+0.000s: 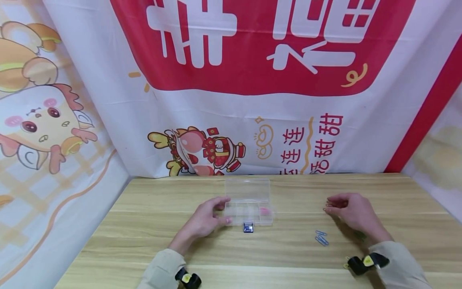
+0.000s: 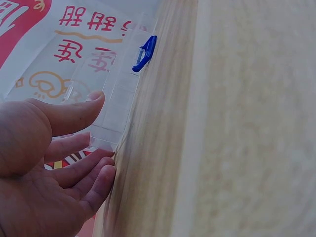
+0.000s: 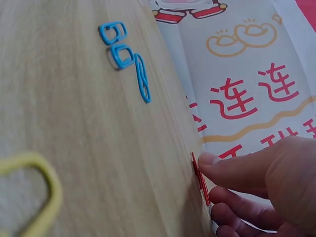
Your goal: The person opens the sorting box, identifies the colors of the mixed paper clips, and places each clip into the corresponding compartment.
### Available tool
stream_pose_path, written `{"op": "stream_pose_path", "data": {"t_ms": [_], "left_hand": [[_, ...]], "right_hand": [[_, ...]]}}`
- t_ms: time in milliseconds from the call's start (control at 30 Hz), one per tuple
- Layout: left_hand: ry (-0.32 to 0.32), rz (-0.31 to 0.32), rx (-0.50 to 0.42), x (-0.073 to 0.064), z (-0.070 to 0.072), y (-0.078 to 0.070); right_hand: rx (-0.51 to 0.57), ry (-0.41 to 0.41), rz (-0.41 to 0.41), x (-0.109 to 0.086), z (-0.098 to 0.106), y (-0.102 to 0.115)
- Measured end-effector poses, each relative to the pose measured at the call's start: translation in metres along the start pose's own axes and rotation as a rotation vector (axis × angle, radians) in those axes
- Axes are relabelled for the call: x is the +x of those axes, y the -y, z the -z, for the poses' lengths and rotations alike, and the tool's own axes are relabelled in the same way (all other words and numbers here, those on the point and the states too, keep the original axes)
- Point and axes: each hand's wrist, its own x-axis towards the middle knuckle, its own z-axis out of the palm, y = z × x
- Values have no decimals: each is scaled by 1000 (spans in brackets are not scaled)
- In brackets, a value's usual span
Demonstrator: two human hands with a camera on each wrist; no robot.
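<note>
A clear plastic box with compartments stands on the table, its transparent lid raised at the back. At its left end, my left hand grips it, thumb at the front corner and fingers behind. A blue latch hangs at the box front, and pink pieces lie in the right compartment. Over to the right, my right hand pinches red paper clips close over the tabletop, thumb against them. Blue paper clips lie on the table nearer the front.
Yellow paper clips show beside the right wrist's black camera; green ones lie partly hidden beneath that wrist. A printed cloth hangs along the table's back edge, with more printed cloth at the left side.
</note>
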Motion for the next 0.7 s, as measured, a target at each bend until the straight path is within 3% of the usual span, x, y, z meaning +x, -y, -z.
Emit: {"op": "stream_pose_path", "data": {"t_ms": [700], "left_hand": [[5, -9, 8, 1, 0, 3]], "right_hand": [[-90, -28, 61, 3, -3, -10]]}}
